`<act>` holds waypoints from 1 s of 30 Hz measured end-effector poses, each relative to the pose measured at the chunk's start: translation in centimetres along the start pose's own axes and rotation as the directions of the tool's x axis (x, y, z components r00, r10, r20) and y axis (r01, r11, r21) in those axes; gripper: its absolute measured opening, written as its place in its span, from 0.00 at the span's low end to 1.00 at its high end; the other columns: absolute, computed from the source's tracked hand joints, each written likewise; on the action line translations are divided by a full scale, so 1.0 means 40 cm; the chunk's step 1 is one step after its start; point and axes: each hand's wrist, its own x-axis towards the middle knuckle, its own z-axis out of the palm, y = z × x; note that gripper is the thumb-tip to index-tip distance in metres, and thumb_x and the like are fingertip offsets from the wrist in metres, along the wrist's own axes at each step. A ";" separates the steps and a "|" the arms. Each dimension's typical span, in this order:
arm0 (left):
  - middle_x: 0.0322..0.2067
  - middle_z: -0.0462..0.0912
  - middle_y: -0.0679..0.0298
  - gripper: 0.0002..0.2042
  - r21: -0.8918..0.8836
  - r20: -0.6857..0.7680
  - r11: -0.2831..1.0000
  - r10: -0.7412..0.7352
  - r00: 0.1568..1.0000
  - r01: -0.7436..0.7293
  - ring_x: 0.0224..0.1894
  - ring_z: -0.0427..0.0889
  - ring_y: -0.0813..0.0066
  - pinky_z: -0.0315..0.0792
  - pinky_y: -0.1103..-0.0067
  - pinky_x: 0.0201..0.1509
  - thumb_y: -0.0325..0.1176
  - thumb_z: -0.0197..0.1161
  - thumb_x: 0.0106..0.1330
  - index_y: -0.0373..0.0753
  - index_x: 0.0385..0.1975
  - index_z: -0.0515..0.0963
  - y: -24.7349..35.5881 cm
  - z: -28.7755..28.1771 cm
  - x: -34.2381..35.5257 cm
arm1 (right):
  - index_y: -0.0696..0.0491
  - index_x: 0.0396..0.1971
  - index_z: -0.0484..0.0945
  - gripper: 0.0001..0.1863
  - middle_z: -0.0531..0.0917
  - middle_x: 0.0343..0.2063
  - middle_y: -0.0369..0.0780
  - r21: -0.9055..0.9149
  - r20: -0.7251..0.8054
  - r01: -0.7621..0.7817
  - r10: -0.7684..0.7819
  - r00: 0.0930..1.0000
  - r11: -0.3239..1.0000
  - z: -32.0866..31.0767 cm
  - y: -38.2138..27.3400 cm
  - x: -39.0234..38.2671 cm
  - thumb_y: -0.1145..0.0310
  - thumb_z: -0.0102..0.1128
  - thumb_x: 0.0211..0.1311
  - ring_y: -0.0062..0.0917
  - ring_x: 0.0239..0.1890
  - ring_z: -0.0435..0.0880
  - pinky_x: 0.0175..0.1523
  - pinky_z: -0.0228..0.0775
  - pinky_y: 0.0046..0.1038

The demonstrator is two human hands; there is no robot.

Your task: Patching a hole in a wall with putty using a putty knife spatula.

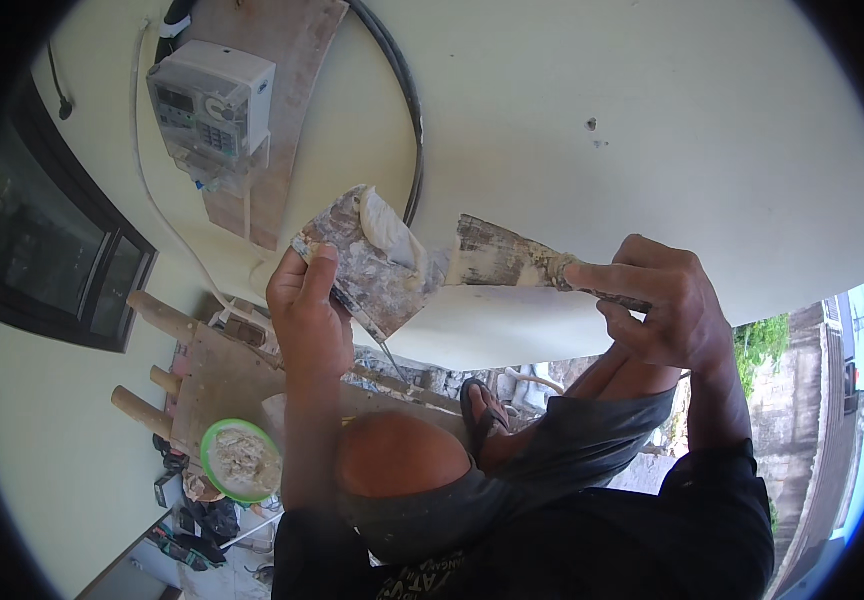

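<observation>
My left hand grips a stained, roughly square putty board by its left edge, thumb on top. A thick lump of pale putty clings along the upper side of that board. In my right hand is a putty knife, held by its narrow handle with the fingers closed round it. The knife's wide blade is crusted with dried filler and points left. Its end is right by the right side of the board; I cannot tell whether they touch.
A pale wall fills the upper view, with a small hole. An electricity meter and a black cable are at upper left. Below it, a green-rimmed bowl of putty sits beside wooden planks. My knees are bent under my hands.
</observation>
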 end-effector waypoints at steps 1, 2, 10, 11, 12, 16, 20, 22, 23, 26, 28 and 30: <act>0.43 0.80 0.56 0.12 -0.034 -0.041 0.999 -0.028 0.999 0.027 0.45 0.79 0.69 0.72 0.72 0.53 0.27 0.55 0.66 0.29 0.46 0.73 0.012 0.005 -0.004 | 0.50 0.43 0.84 0.23 0.73 0.18 0.36 -0.023 -0.019 -0.024 0.024 1.000 0.999 -0.002 0.012 -0.010 0.81 0.62 0.41 0.21 0.17 0.71 0.20 0.63 0.27; 0.44 0.79 0.56 0.13 -0.069 -0.080 0.996 -0.060 0.995 0.055 0.46 0.79 0.68 0.72 0.72 0.54 0.28 0.55 0.66 0.29 0.47 0.73 0.018 0.008 -0.006 | 0.52 0.43 0.83 0.25 0.74 0.20 0.38 0.042 -0.060 -0.033 0.035 0.998 0.999 0.004 0.033 -0.018 0.82 0.62 0.38 0.22 0.18 0.72 0.21 0.62 0.26; 0.46 0.78 0.57 0.15 -0.044 -0.084 0.987 -0.158 0.984 0.155 0.49 0.78 0.66 0.70 0.69 0.56 0.30 0.56 0.66 0.30 0.49 0.72 -0.018 -0.006 -0.007 | 0.47 0.47 0.82 0.27 0.74 0.24 0.36 -0.329 -0.596 -0.149 -0.083 0.799 0.933 0.053 0.162 -0.105 0.83 0.64 0.41 0.21 0.20 0.74 0.23 0.70 0.24; 0.46 0.78 0.57 0.15 -0.048 -0.079 0.982 -0.187 0.979 0.184 0.49 0.77 0.66 0.69 0.68 0.56 0.31 0.56 0.66 0.30 0.49 0.72 -0.020 -0.002 -0.007 | 0.46 0.47 0.82 0.28 0.74 0.25 0.36 -0.430 -0.588 -0.164 -0.138 0.797 0.888 0.054 0.179 -0.103 0.82 0.65 0.41 0.21 0.20 0.74 0.22 0.69 0.24; 0.46 0.78 0.57 0.15 -0.048 -0.078 0.981 -0.189 0.979 0.186 0.49 0.77 0.66 0.69 0.68 0.56 0.31 0.56 0.66 0.30 0.49 0.72 -0.023 -0.001 -0.006 | 0.45 0.49 0.81 0.29 0.73 0.25 0.36 -0.479 -0.580 -0.126 -0.205 0.789 0.869 0.059 0.200 -0.096 0.82 0.65 0.42 0.21 0.19 0.73 0.22 0.69 0.24; 0.47 0.78 0.54 0.17 -0.080 -0.077 0.974 -0.219 0.973 0.213 0.48 0.78 0.64 0.72 0.70 0.55 0.28 0.53 0.65 0.26 0.52 0.70 -0.034 -0.007 -0.006 | 0.44 0.49 0.81 0.29 0.73 0.25 0.36 -0.504 -0.555 -0.106 -0.228 0.800 0.857 0.075 0.240 -0.076 0.83 0.65 0.42 0.21 0.19 0.73 0.22 0.69 0.25; 0.47 0.77 0.54 0.18 -0.068 -0.105 0.972 -0.230 0.968 0.223 0.49 0.78 0.64 0.71 0.70 0.56 0.28 0.53 0.65 0.26 0.52 0.70 -0.029 -0.015 -0.009 | 0.49 0.46 0.81 0.26 0.77 0.27 0.39 -0.456 -0.578 -0.192 -0.125 0.807 0.869 0.111 0.249 -0.117 0.84 0.64 0.43 0.24 0.23 0.78 0.24 0.71 0.25; 0.47 0.77 0.54 0.18 -0.059 -0.112 0.972 -0.233 0.966 0.228 0.49 0.78 0.64 0.71 0.70 0.56 0.29 0.53 0.65 0.26 0.52 0.70 -0.032 -0.020 -0.009 | 0.49 0.46 0.81 0.25 0.77 0.27 0.39 -0.424 -0.600 -0.236 -0.076 0.796 0.874 0.135 0.223 -0.149 0.84 0.64 0.43 0.24 0.24 0.78 0.25 0.71 0.25; 0.47 0.77 0.54 0.18 -0.047 -0.121 0.971 -0.238 0.964 0.234 0.49 0.78 0.63 0.70 0.70 0.56 0.29 0.53 0.65 0.26 0.52 0.70 -0.034 -0.025 -0.008 | 0.50 0.46 0.81 0.26 0.77 0.28 0.39 -0.360 -0.638 -0.254 -0.038 0.769 0.898 0.153 0.197 -0.160 0.85 0.64 0.43 0.24 0.24 0.78 0.25 0.71 0.25; 0.47 0.77 0.54 0.18 -0.058 -0.094 0.971 -0.237 0.967 0.232 0.49 0.77 0.63 0.70 0.69 0.56 0.29 0.53 0.65 0.26 0.52 0.70 -0.045 -0.031 -0.002 | 0.49 0.47 0.81 0.27 0.76 0.27 0.38 -0.254 -0.709 -0.265 0.007 0.705 0.930 0.174 0.141 -0.117 0.84 0.65 0.43 0.23 0.23 0.76 0.24 0.70 0.25; 0.47 0.77 0.53 0.18 -0.052 -0.090 0.968 -0.249 0.964 0.245 0.49 0.77 0.63 0.70 0.69 0.56 0.30 0.53 0.65 0.26 0.52 0.70 -0.043 -0.021 -0.003 | 0.48 0.49 0.80 0.27 0.74 0.27 0.37 -0.202 -0.750 -0.234 0.003 0.661 0.951 0.185 0.113 -0.063 0.82 0.66 0.44 0.22 0.22 0.75 0.24 0.69 0.25; 0.47 0.77 0.53 0.18 -0.045 -0.084 0.966 -0.257 0.963 0.254 0.49 0.77 0.63 0.70 0.69 0.56 0.30 0.53 0.65 0.26 0.52 0.70 -0.047 -0.013 -0.003 | 0.47 0.50 0.79 0.27 0.73 0.27 0.37 -0.185 -0.755 -0.254 0.029 0.655 0.949 0.209 0.114 -0.029 0.81 0.65 0.46 0.23 0.23 0.75 0.25 0.69 0.25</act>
